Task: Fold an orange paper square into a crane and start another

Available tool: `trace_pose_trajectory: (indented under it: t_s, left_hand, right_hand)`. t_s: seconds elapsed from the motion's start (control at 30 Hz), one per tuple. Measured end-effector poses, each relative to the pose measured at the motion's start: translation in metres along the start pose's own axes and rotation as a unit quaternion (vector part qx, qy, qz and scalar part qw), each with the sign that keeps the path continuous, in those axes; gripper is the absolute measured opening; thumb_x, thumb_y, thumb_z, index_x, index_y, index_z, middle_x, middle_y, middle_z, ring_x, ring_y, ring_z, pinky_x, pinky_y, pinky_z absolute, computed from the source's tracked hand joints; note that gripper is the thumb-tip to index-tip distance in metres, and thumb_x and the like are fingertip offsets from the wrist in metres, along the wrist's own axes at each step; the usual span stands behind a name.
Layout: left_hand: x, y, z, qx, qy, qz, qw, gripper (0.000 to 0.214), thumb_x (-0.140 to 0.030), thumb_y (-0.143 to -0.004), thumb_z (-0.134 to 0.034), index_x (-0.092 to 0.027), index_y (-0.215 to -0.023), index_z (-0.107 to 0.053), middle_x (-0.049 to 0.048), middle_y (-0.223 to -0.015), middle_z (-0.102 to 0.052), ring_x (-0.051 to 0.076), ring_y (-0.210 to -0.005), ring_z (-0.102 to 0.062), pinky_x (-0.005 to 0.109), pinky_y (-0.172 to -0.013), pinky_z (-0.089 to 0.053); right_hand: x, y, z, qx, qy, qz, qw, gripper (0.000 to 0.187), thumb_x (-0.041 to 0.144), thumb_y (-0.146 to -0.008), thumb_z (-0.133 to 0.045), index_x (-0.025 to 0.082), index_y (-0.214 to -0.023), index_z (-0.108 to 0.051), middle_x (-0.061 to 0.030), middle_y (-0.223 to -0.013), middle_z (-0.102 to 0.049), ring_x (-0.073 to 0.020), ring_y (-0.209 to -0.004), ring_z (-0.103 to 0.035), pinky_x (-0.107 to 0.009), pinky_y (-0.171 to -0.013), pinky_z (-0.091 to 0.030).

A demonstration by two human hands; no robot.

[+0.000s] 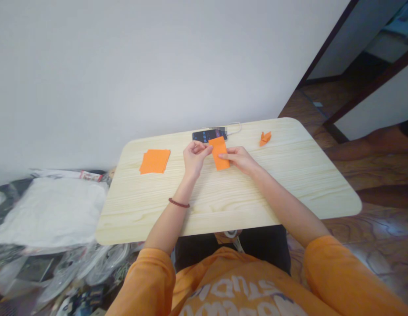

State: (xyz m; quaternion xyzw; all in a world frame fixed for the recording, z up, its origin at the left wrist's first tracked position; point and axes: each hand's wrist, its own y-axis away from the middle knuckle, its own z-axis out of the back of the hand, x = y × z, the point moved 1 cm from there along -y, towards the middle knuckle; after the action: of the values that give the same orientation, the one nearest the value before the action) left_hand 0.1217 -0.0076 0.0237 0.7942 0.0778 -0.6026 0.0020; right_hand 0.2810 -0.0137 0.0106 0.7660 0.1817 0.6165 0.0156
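Above the middle of the table, a sheet of orange paper (220,154), now a narrow upright rectangle, is held between my hands. My left hand (195,157) pinches its upper left edge with thumb and forefinger. At its right edge my right hand (241,159) grips it, thumb on the front face and the fingers behind, partly hidden. To the left lies a small stack of square orange paper (154,161). A folded orange paper bird (265,138) stands on the right side of the table.
A phone (207,135) with a lit screen and a white cable (236,128) lies at the table's back edge, by the wall. The pale wooden table (141,215) has rounded corners. Bags and coiled cables (107,263) sit at left. Another person's legs (365,142) show at right.
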Motion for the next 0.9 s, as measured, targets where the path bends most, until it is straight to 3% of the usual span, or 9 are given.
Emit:
trace_pose_trajectory:
  t_s: [0.27,0.5,0.63,0.9]
  left_hand:
    - [-0.0004,-0.0008,0.0007,0.033,-0.068,-0.019,0.997,0.023,-0.03,-0.06,-0.078,-0.015,-0.078,-0.074,0.008,-0.086,-0.074,0.019,-0.08,-0.069,0.034,-0.079,-0.056]
    - [-0.0009,-0.0026,0.0055,0.08,-0.105,-0.007,0.991,0.024,-0.031,-0.066,-0.075,-0.017,-0.086,-0.075,0.0077,-0.093,-0.074,0.019,-0.081,-0.069,0.035,-0.08,-0.056]
    - [-0.0038,0.0003,0.006,0.097,-0.116,0.031,0.988,0.036,-0.029,-0.06,-0.079,-0.016,-0.093,-0.073,0.0087,-0.095,-0.074,0.021,-0.079,-0.07,0.035,-0.078,-0.056]
    - [-0.0054,0.0021,0.0047,0.068,-0.104,0.046,0.991,0.04,-0.024,-0.057,-0.079,-0.014,-0.095,-0.072,0.0073,-0.079,-0.074,0.021,-0.076,-0.07,0.037,-0.079,-0.056]
  right_hand:
    - [0.0033,0.0006,0.0002,0.002,-0.017,-0.013,1.0,0.035,0.035,-0.047,-0.086,0.014,-0.073,-0.074,-0.006,-0.077,-0.074,-0.0149,-0.067,-0.064,-0.027,-0.068,-0.049]
    - [0.0044,0.002,0.0004,0.0,-0.012,-0.02,1.0,0.033,0.034,-0.047,-0.086,0.014,-0.071,-0.074,-0.0058,-0.076,-0.074,-0.0149,-0.067,-0.064,-0.027,-0.066,-0.05]
    - [0.0038,0.0016,0.0011,-0.006,-0.01,-0.022,1.0,0.033,0.033,-0.049,-0.086,0.014,-0.074,-0.074,-0.0066,-0.08,-0.074,-0.016,-0.07,-0.065,-0.027,-0.068,-0.05]
    - [0.0006,-0.0004,0.0024,-0.005,-0.005,-0.028,1.0,0.032,0.033,-0.051,-0.085,0.013,-0.073,-0.073,-0.0073,-0.079,-0.074,-0.0161,-0.069,-0.065,-0.028,-0.069,-0.051]
